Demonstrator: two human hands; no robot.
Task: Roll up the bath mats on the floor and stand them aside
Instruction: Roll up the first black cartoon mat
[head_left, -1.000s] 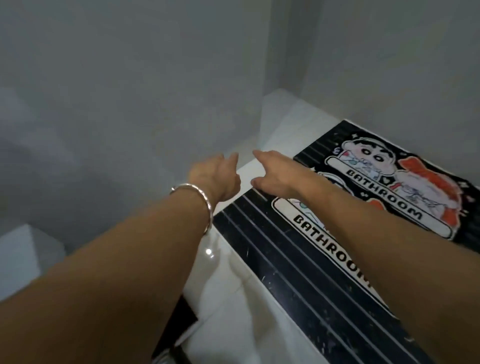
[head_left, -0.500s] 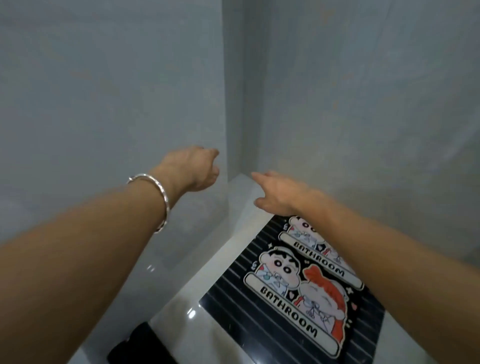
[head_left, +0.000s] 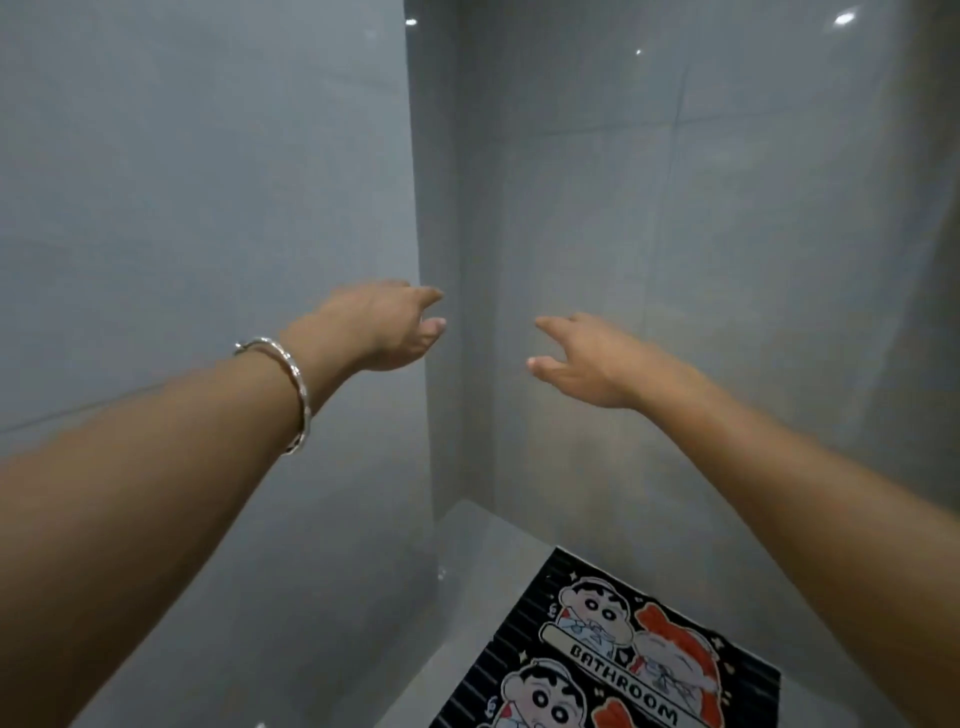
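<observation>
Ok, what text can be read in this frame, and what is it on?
"BATHROOM": printed in black on a white band across the mat.
No other text, number or sign shows in this view.

Glossy grey tiled walls meet pale floor.

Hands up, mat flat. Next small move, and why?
Probably lower both hands to the far edge of the bath mat to start the roll. The left hand and right hand hang open in the air, holding nothing, and the mat lies flat, unrolled, on the floor below them.
</observation>
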